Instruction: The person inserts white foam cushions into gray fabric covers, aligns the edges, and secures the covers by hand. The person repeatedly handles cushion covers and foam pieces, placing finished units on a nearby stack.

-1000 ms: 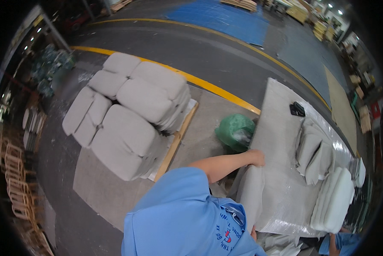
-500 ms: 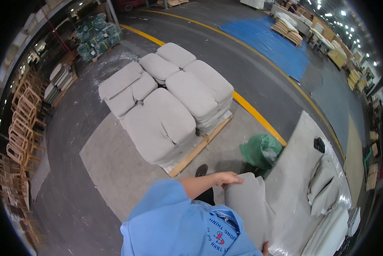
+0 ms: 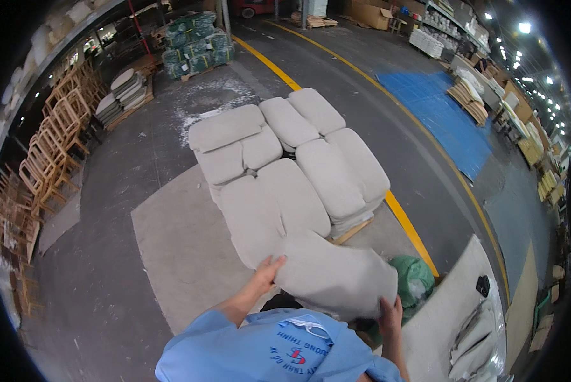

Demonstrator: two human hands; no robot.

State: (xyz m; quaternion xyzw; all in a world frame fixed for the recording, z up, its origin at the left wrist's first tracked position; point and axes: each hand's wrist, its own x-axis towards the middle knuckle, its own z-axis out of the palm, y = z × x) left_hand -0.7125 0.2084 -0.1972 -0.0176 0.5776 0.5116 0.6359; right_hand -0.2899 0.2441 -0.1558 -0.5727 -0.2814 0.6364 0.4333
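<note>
A pale grey cushion pad (image 3: 336, 270) spans the space between my hands, bent along its length. My left hand (image 3: 269, 270) grips its left end, fingers closed over the edge. At the opposite end, my right hand (image 3: 391, 312) holds the edge from the near side. The pad's far left part overlaps the nearest pile of stacked grey cushions (image 3: 272, 197). Those piles stand on a wooden pallet (image 3: 353, 232), mostly hidden beneath them.
Right of me are a green sack (image 3: 414, 280) and a pale-topped surface (image 3: 425, 337) bearing grey cushion pieces (image 3: 475, 340) and a small black object (image 3: 482, 286). Wooden chair frames (image 3: 56, 140) line the left. Green wrapped bundles (image 3: 198, 48) stand farther back.
I have turned from the pale surface toward the pallet. The pad has swung left and forward to the nearest pile, and both hands now show at its ends.
</note>
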